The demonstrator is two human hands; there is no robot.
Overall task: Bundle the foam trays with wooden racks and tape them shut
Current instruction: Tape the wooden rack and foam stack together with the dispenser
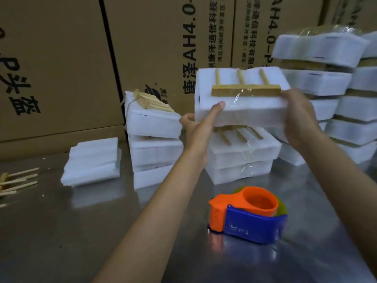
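Observation:
A white foam tray bundle (244,111) with a wooden rack (244,90) on top and clear tape across it is held in the air by both hands. My left hand (195,125) grips its left end, thumb on the front face. My right hand (299,117) holds the right end. Just beneath it sits a stack of taped bundles (242,156), the top one also bearing a wooden rack. An orange and blue tape dispenser (246,215) rests on the metal table (61,231) near me.
Loose foam trays (91,162) lie at the left, with loose wooden racks (16,180) at the table's left edge. Another foam stack (153,139) topped with racks stands centre left. Finished bundles (326,78) pile up at the right. Cardboard boxes (61,68) wall the back.

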